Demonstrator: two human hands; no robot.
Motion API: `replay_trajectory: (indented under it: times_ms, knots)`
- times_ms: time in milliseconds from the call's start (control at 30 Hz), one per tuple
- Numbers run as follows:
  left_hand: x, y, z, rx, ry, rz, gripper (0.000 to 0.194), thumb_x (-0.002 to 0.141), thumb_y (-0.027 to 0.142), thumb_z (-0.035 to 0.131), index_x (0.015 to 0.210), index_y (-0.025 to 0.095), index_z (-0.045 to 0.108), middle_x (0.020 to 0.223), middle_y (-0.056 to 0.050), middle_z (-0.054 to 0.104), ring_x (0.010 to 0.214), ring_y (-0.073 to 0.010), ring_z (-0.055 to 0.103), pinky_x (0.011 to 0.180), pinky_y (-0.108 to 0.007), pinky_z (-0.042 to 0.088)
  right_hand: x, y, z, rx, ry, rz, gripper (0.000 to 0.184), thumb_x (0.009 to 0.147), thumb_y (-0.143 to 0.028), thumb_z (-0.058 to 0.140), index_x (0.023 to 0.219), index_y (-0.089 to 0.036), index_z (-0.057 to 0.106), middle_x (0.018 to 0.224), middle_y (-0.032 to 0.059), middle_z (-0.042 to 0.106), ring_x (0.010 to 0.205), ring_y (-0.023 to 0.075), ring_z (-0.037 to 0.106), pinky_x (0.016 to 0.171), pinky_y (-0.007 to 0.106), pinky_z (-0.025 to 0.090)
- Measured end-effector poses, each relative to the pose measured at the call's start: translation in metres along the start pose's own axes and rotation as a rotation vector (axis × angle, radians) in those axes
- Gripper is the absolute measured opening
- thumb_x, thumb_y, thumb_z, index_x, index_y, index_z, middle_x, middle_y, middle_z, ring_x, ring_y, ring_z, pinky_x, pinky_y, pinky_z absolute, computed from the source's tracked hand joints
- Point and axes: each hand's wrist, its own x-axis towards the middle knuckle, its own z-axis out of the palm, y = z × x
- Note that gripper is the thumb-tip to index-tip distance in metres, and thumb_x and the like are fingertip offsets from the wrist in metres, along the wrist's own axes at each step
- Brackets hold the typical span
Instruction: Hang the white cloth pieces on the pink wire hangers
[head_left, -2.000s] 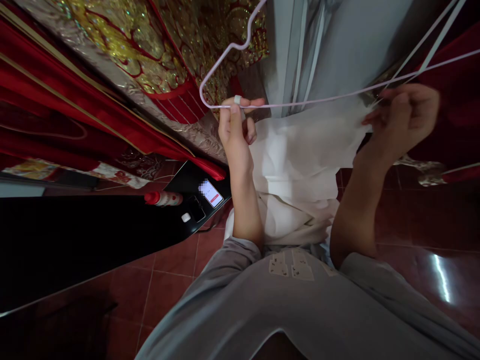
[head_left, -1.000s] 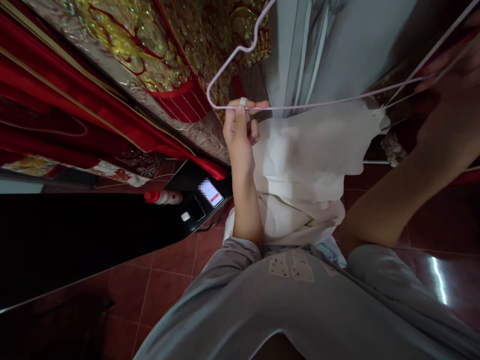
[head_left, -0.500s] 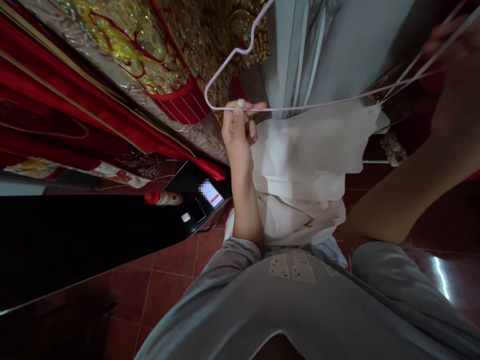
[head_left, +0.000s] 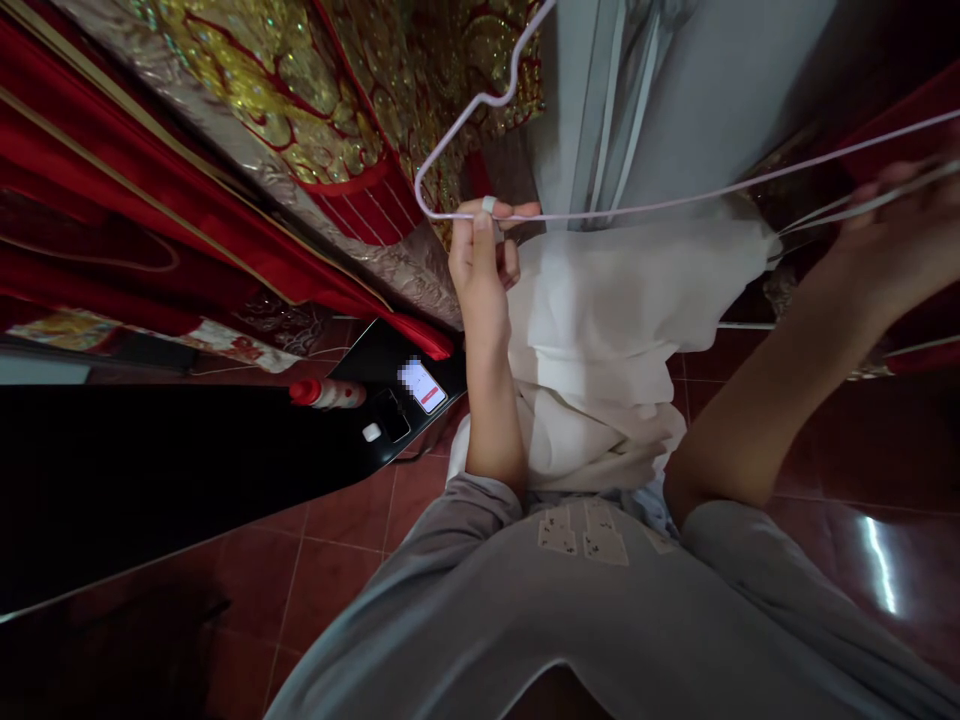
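Note:
My left hand (head_left: 480, 265) is closed, pinching the left corner of a thin pale pink wire hanger (head_left: 645, 208) between thumb and fingers; a ring sits on one finger. A white garment (head_left: 600, 330) droops from the hanger's bar down toward my lap. My right hand (head_left: 904, 240) is at the far right edge, blurred, with its fingers curled around the hanger's right end and the garment's thin straps.
Red and gold embroidered cloth (head_left: 247, 140) hangs at the left and a grey panel (head_left: 675, 90) stands behind. A black table (head_left: 150, 470) carries a lit phone (head_left: 423, 387), a red-capped bottle (head_left: 326, 394) and a small white object (head_left: 371, 433). The floor is red tile (head_left: 345, 540).
My right hand slid outward and up along the hanger to its right end, then came down slightly. My left hand kept its pinch almost still. The white garment spread a little wider.

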Motion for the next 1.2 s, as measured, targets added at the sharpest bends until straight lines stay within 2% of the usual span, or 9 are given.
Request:
replay_trajectory:
  times_ms: [100,200,300,400,533,667,867,1033,1200]
  knots:
    - [0.001,-0.003,-0.001,0.035,0.036,-0.016,0.030,0.104,0.018,0.032,0.082,0.023,0.052,0.088,-0.002,0.067,0.037,-0.0109,0.021,0.041,-0.028,0.015,-0.021,0.017,0.010,-0.122,-0.140,-0.234,0.027,0.086,-0.015,0.031,0.103,-0.028,0.047,0.086,-0.0068,0.058,0.054,0.0000,0.051,0.054,0.016,0.042]
    - [0.001,-0.006,-0.001,0.029,0.036,-0.006,0.030,0.104,0.019,0.033,0.082,0.023,0.053,0.089,-0.002,0.067,0.038,-0.0107,0.021,0.040,-0.027,0.016,-0.046,0.032,0.024,-0.032,-0.254,-0.232,0.035,0.086,-0.017,0.029,0.118,-0.031,0.033,0.098,-0.0050,0.057,0.057,-0.0011,0.051,0.064,0.019,0.047]
    - [0.000,-0.006,0.002,0.063,0.064,-0.022,0.030,0.104,0.022,0.033,0.082,0.024,0.053,0.089,-0.002,0.067,0.038,-0.0119,0.021,0.040,-0.028,0.017,-0.066,0.043,0.031,0.044,-0.277,-0.200,0.038,0.085,-0.021,0.034,0.120,-0.031,0.024,0.113,-0.0024,0.054,0.065,0.0000,0.055,0.069,0.018,0.049]
    - [-0.001,-0.005,0.004,0.073,0.092,-0.045,0.028,0.103,0.022,0.036,0.081,0.025,0.054,0.090,-0.002,0.067,0.038,-0.0120,0.024,0.041,-0.028,0.018,-0.074,0.049,0.032,0.004,-0.337,-0.129,0.036,0.085,-0.025,0.036,0.120,-0.030,0.030,0.120,-0.0022,0.052,0.075,0.0008,0.058,0.074,0.018,0.050]
    - [-0.002,-0.005,0.004,0.045,0.061,-0.007,0.028,0.102,0.021,0.035,0.081,0.024,0.054,0.090,-0.002,0.068,0.037,-0.0119,0.025,0.042,-0.028,0.018,-0.073,0.051,0.031,-0.067,-0.493,-0.005,0.030,0.084,-0.028,0.041,0.111,-0.016,0.048,0.098,0.0039,0.062,0.073,0.0053,0.060,0.072,0.020,0.051]
    - [-0.002,-0.006,0.002,0.017,0.040,-0.024,0.029,0.103,0.021,0.034,0.083,0.025,0.056,0.091,0.000,0.069,0.040,-0.0125,0.031,0.042,-0.027,0.022,-0.067,0.053,0.031,-0.109,-0.522,-0.006,0.025,0.086,-0.030,0.040,0.100,-0.014,0.055,0.084,0.0023,0.064,0.067,0.0070,0.061,0.066,0.021,0.051]
    - [-0.002,-0.010,-0.001,-0.002,0.065,-0.112,0.023,0.103,0.027,0.040,0.090,0.028,0.059,0.098,0.000,0.069,0.058,-0.0159,0.050,0.051,-0.028,0.035,-0.063,0.054,0.028,-0.099,-0.597,-0.068,0.022,0.091,-0.034,0.039,0.090,-0.014,0.047,0.080,0.0028,0.063,0.064,0.0089,0.061,0.063,0.022,0.049]
    - [-0.003,-0.006,-0.009,-0.053,0.129,0.027,0.026,0.100,0.011,0.041,0.116,0.030,0.052,0.106,0.001,0.066,0.085,-0.0182,0.057,0.065,-0.029,0.041,-0.057,0.052,0.026,-0.081,-0.628,-0.146,0.023,0.091,-0.037,0.040,0.083,-0.015,0.038,0.078,0.0029,0.061,0.055,0.0071,0.054,0.058,0.021,0.043]
    - [0.000,0.006,-0.023,-0.096,0.363,0.068,0.028,0.104,0.008,0.034,0.112,0.023,0.055,0.121,0.004,0.059,0.130,-0.0213,0.035,0.091,-0.030,0.040,-0.051,0.051,0.024,-0.079,-0.636,-0.168,0.024,0.092,-0.037,0.038,0.081,-0.015,0.037,0.076,0.0017,0.060,0.053,0.0064,0.051,0.054,0.019,0.038]
